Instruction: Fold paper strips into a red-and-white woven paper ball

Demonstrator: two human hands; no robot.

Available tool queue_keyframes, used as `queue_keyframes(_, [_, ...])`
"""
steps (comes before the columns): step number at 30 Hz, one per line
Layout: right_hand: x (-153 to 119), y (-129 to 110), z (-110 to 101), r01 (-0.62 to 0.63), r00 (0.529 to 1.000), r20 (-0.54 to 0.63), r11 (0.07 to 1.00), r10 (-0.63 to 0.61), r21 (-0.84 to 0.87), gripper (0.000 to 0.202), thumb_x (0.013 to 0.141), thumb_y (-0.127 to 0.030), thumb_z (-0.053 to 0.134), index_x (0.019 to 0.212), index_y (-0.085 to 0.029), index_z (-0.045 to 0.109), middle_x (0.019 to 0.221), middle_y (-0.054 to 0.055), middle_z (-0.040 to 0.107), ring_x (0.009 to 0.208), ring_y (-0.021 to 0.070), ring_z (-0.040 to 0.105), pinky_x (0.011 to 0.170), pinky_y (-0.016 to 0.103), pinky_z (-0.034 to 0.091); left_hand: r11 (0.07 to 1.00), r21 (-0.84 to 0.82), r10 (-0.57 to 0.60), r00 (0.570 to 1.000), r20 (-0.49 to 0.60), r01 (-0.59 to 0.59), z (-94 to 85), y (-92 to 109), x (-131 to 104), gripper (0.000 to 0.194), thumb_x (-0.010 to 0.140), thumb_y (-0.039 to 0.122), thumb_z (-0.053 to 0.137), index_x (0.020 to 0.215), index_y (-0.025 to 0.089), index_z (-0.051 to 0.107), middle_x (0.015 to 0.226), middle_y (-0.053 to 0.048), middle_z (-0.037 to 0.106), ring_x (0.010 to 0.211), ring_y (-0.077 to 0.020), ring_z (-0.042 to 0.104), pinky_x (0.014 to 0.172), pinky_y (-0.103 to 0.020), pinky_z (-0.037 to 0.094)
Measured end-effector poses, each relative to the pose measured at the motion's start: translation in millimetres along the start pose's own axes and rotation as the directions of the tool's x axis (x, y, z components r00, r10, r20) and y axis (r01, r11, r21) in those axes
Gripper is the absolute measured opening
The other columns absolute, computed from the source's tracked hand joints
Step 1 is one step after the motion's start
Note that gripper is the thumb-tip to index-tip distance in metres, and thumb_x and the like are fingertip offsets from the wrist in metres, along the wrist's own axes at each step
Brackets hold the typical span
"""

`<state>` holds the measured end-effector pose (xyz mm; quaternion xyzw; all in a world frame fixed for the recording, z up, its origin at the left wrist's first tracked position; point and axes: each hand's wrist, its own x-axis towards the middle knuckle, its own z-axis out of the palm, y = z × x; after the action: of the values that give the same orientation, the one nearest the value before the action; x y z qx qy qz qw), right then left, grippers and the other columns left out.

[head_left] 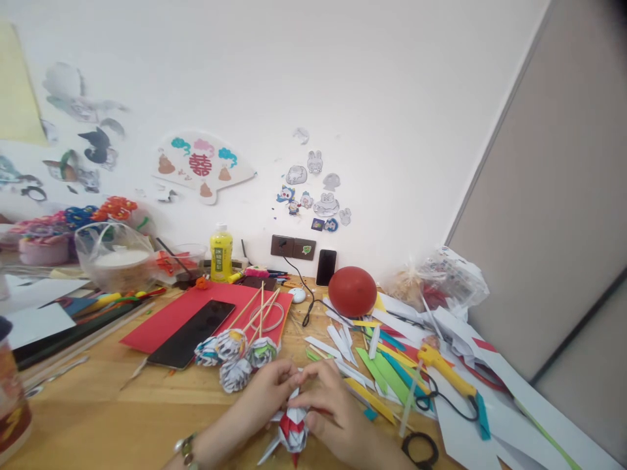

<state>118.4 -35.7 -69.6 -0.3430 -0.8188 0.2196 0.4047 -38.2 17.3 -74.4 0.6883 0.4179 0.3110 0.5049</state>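
Note:
A red and white folded paper flower (292,431) is low in the middle, held between both hands above the wooden table (98,405). My left hand (272,391), with a bracelet at its wrist, pinches a white paper piece at the top of the flower. From the right, my right hand (328,405) curls round the same paper, its fingers partly over the flower. Just beyond my left hand lie several paper flowers (235,372) on wooden sticks.
A dark phone (193,333) lies on red paper (142,329). Paper strips (382,372), a yellow glue gun (445,369) and black tape (420,449) are at right. A red balloon (353,291), yellow bottle (221,253) and upright phone (326,267) stand behind; a cup (12,405) is left.

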Motion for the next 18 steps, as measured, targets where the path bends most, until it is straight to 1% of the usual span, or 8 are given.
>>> queue_keyframes(5, [0.0,-0.7,1.6,-0.033,0.999,0.021,0.996,0.032,0.078,0.056,0.084,-0.063,0.030,0.090,-0.024,0.069,0.099,0.007,0.047,0.102,0.0198,0.046,0.090,0.036,0.037,0.998,-0.048,-0.033,0.997,0.073,0.037,3.3,-3.7,-1.3,0.040,0.067,0.058,0.052,0.061,0.019,0.047,0.051,0.008,0.041,0.045,-0.0093,0.034,0.042,-0.021,0.024])
queue_keyframes(7, [0.3,-1.7,1.9,-0.049,0.999,0.014,0.995,0.048,0.089,0.056,0.084,-0.064,0.031,0.095,-0.024,0.068,0.101,0.007,0.047,0.103,0.0199,0.046,0.091,0.036,0.037,0.998,-0.060,-0.031,0.997,0.076,0.036,2.8,-4.3,-0.5,0.041,0.067,0.059,0.052,0.062,0.019,0.047,0.051,0.009,0.040,0.045,-0.0088,0.033,0.042,-0.021,0.024])
queue_keyframes(10, [0.6,-3.2,2.4,-0.040,0.999,0.016,0.996,0.038,0.076,0.053,0.084,-0.063,0.032,0.103,-0.026,0.065,0.106,0.008,0.047,0.107,0.0202,0.044,0.093,0.037,0.036,0.997,-0.063,-0.039,0.997,0.067,0.043,0.1,-4.3,0.2,0.043,0.066,0.061,0.052,0.061,0.019,0.046,0.049,0.010,0.037,0.042,-0.0080,0.031,0.039,-0.021,0.023])
queue_keyframes(14, [0.2,-1.9,2.8,-0.014,0.999,0.036,0.997,0.011,0.075,0.051,0.085,-0.062,0.033,0.096,-0.026,0.068,0.103,0.007,0.048,0.105,0.0200,0.046,0.092,0.037,0.036,0.996,-0.065,-0.058,0.996,0.068,0.063,-1.8,-3.6,-1.1,0.040,0.067,0.059,0.053,0.062,0.020,0.045,0.047,0.011,0.036,0.038,-0.0072,0.029,0.036,-0.020,0.020])
queue_keyframes(18, [-0.8,1.5,3.8,-0.029,0.999,-0.012,0.994,0.030,0.110,0.046,0.085,-0.059,0.038,0.097,-0.024,0.066,0.104,0.007,0.048,0.105,0.0201,0.046,0.092,0.036,0.037,0.995,-0.088,-0.033,0.996,0.081,0.040,-1.8,-4.2,-0.2,0.040,0.068,0.057,0.054,0.062,0.019,0.048,0.050,0.010,0.039,0.042,-0.0073,0.032,0.039,-0.020,0.022])
